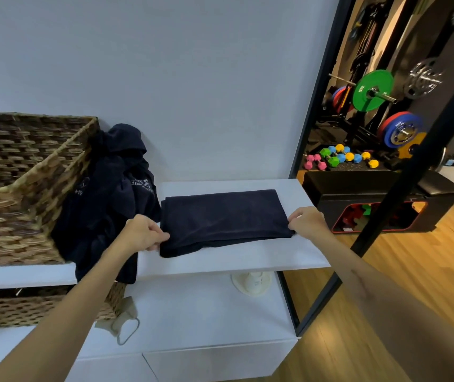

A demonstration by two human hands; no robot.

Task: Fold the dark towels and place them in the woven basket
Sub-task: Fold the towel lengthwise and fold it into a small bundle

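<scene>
A dark navy towel (221, 217) lies folded into a flat rectangle on the white shelf top (248, 260). My left hand (144, 234) pinches its near left corner. My right hand (307, 220) pinches its near right corner. To the left stands the large woven basket (30, 188), tilted toward me, its inside hidden in shadow. Between basket and folded towel a heap of dark towels (110, 194) with pale lettering leans on the basket's side and hangs over the shelf edge.
A second woven basket (27, 307) sits on the lower white shelf, beside a beige strap (125, 321) and a pale round object (252, 282). On the right a black-framed mirror (402, 133) shows weight plates and coloured dumbbells. Wooden floor lies at the right.
</scene>
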